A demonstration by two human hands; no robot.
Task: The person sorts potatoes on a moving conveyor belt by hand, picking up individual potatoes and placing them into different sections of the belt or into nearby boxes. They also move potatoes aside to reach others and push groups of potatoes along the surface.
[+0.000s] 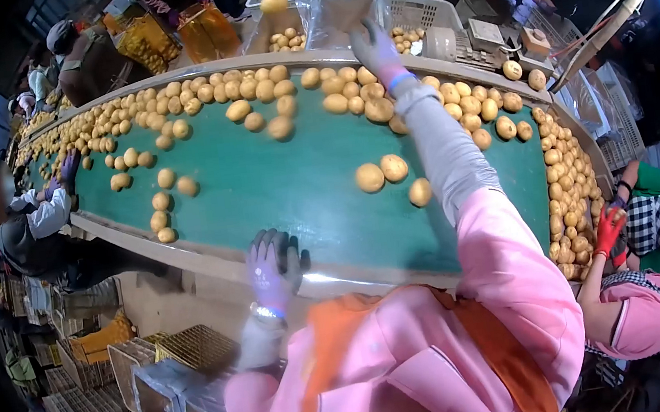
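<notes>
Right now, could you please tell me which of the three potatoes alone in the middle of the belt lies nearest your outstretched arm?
The rightmost potato, just beside the grey sleeve; the other two sit paired farther left.

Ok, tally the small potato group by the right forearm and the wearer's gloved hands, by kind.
Potatoes in that group: 3
Gloved hands: 2, the left hand on the near edge of the belt, the right hand at the far side
Total: 5

no text, label or number legible. faint pale mark on glove of left hand, too blurred to read. panel of white device unreadable too.
</notes>
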